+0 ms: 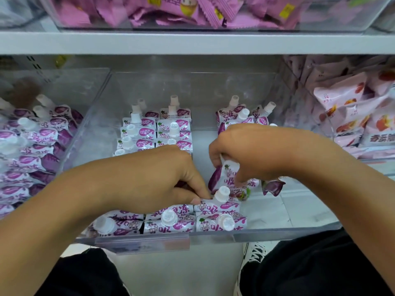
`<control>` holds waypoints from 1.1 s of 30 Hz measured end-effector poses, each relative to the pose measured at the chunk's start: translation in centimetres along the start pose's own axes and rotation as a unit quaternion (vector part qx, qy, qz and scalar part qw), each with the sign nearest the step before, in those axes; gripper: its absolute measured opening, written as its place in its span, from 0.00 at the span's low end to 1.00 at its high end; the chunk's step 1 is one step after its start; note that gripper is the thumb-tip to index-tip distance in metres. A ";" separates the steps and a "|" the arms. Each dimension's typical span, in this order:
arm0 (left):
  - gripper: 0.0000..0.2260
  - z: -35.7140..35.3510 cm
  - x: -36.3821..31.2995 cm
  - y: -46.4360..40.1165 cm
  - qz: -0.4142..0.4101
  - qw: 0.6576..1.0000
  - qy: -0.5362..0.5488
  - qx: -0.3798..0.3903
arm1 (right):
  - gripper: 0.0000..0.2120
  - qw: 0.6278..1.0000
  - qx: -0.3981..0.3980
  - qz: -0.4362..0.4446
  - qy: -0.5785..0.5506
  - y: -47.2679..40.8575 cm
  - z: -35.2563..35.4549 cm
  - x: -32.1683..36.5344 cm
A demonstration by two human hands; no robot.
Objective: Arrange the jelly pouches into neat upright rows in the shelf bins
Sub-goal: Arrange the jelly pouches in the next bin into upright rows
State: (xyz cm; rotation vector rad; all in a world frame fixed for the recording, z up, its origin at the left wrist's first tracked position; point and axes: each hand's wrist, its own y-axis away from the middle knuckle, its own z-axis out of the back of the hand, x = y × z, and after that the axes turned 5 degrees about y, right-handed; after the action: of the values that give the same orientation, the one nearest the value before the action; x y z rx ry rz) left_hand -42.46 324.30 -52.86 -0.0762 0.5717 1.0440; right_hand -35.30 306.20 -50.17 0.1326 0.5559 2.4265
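Note:
A clear plastic shelf bin (pixel 288 229) holds white and purple jelly pouches with white screw caps. Two upright rows (pixel 154 133) stand at the middle back, and a front row (pixel 171 223) lines the bin's front wall. My left hand (pixel 162 178) pinches the top edge of a front pouch (pixel 218 205) beside its cap. My right hand (pixel 252 152) grips a loose tilted pouch (pixel 226 178) just behind it. A few more pouches (pixel 241 116) lean at the back right. Another purple pouch (pixel 273 186) lies partly under my right wrist.
The bin to the left (pixel 32 146) is full of the same pouches lying slanted. A bin on the right (pixel 363 116) holds pale pink snack packs. The shelf above (pixel 192 41) carries pink wrapped sweets. The bin's right floor shows bare.

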 end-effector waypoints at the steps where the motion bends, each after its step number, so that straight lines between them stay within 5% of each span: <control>1: 0.09 0.1 0.0 0.0 0.002 1.000 0.001 0.006 | 0.19 0.999 -0.004 0.020 -0.031 0.0 -0.1 0.0; 8: 0.08 0.5 -0.4 0.6 0.009 1.000 0.006 0.005 | 0.18 0.978 -0.008 0.052 -0.201 -0.8 -0.2 0.0; 12: 0.02 1.4 -0.4 0.9 0.006 0.996 0.084 -0.025 | 0.13 0.985 0.037 0.036 -0.166 -0.7 -0.8 -0.3; 14: 0.05 1.6 -0.1 0.8 0.006 0.993 0.090 -0.075 | 0.04 0.976 0.051 0.043 -0.209 -0.6 -1.1 -0.5; 18: 0.11 1.1 0.0 0.2 0.018 0.994 0.057 -0.091 | 0.05 0.945 0.046 0.022 -0.322 -0.6 -1.0 -0.4; 22: 0.14 0.1 -0.4 -0.5 0.043 0.999 -0.010 -0.006 | 0.21 0.960 0.013 -0.020 -0.278 1.0 0.0 -1.5; 25: 0.14 -0.4 -0.8 -1.2 0.033 0.994 -0.100 0.002 | 0.26 0.992 -0.061 -0.060 -0.092 3.1 1.0 -2.0; 29: 0.13 -0.1 -1.0 -1.5 0.059 0.995 -0.079 0.016 | 0.32 0.996 0.059 -0.073 0.010 2.7 -0.6 -0.9; 33: 0.10 0.0 -0.7 -1.4 0.048 0.998 -0.039 0.004 | 0.23 0.992 0.088 -0.062 0.067 1.6 -1.1 -0.3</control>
State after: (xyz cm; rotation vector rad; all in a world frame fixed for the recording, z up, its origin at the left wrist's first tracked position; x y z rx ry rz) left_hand -41.59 323.02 -52.82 -0.0011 0.5114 1.1335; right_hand -36.25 304.49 -50.42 0.0095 0.8154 2.2740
